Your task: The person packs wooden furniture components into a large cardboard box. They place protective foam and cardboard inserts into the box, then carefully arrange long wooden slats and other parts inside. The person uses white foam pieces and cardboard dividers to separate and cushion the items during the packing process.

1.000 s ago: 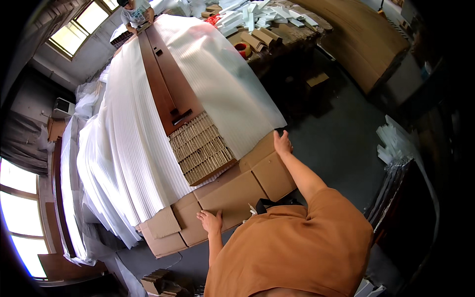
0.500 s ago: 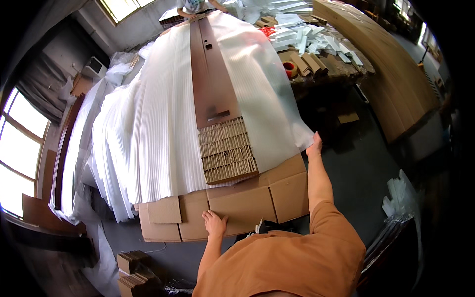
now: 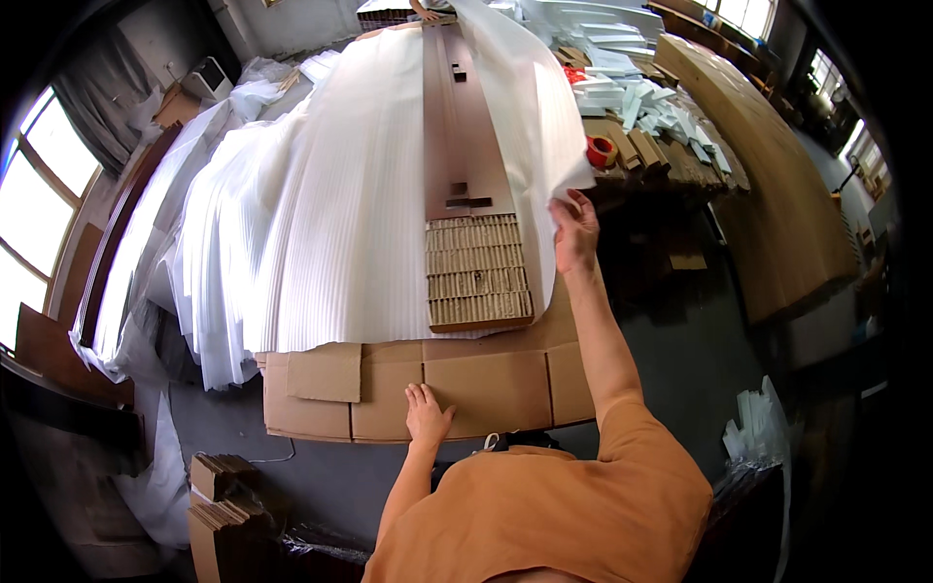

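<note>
My right hand [image 3: 576,233] is closed on the right edge of a white foam sheet [image 3: 544,117], lifting that edge so it curls upward. On the cardboard [image 3: 491,394] at the near end lies my left hand [image 3: 428,418], its fingers stretched out and holding nothing. A long brown panel [image 3: 465,136] with small dark cut-outs rests on the sheet, uncovered along its length. Against its near end sits a block of honeycomb cardboard [image 3: 476,277]. Left of the panel, the ribbed white foam [image 3: 321,214] spreads wide and hangs over the side.
Another person's hand [image 3: 425,10] is at the far end. On the right, a bench holds white foam strips [image 3: 646,102], a roll of tape [image 3: 601,151] and cardboard pieces. Beyond it leans a long cardboard-wrapped pack [image 3: 787,194]. Stacked cardboard [image 3: 225,525] stands at the lower left.
My right hand has raised the foam sheet's edge and moved it up and inward toward the panel. My left hand stays on the cardboard. The whole view has shifted slightly.
</note>
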The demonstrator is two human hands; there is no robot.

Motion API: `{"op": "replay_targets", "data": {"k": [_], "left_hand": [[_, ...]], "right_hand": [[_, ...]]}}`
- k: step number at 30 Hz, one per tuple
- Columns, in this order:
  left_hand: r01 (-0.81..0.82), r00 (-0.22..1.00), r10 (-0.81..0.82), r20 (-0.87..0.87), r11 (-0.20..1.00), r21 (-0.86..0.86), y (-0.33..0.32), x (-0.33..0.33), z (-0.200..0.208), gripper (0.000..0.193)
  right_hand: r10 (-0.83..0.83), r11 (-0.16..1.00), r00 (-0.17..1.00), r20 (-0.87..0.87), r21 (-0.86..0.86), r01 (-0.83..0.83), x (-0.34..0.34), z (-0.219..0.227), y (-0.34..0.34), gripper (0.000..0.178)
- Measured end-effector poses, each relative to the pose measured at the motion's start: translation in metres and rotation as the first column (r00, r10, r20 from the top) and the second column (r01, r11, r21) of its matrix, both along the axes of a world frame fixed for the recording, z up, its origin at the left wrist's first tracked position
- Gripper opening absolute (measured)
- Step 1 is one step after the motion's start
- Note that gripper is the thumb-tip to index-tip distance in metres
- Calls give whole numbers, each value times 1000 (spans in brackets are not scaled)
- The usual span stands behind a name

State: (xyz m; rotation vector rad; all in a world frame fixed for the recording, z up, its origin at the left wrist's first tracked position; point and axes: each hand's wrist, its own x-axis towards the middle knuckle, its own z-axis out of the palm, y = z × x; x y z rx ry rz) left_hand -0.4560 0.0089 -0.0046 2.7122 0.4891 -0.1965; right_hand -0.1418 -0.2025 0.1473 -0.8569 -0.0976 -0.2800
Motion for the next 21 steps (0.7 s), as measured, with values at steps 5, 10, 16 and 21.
{"op": "replay_targets", "data": {"k": [5, 10, 16, 21], "left_hand": [[28, 954, 111, 280, 892, -451, 64, -52, -22, 49], [-261, 764, 603, 231, 616, -743, 136, -176, -40, 35], [-712, 500, 866, -7, 407, -573, 230, -362, -60, 34], [-865, 315, 948, -53, 264, -427, 255, -444, -64, 35]], "right_hand": [[227, 784, 967, -116, -567, -252, -44, -11, 98, 64], [354, 56, 929, 106, -994, 92, -69, -62, 173, 41], [379, -448, 925, 25, -870, 207, -89, -105, 211, 37], [211, -755, 975, -64, -645, 120, -92, -120, 253, 24]]}}
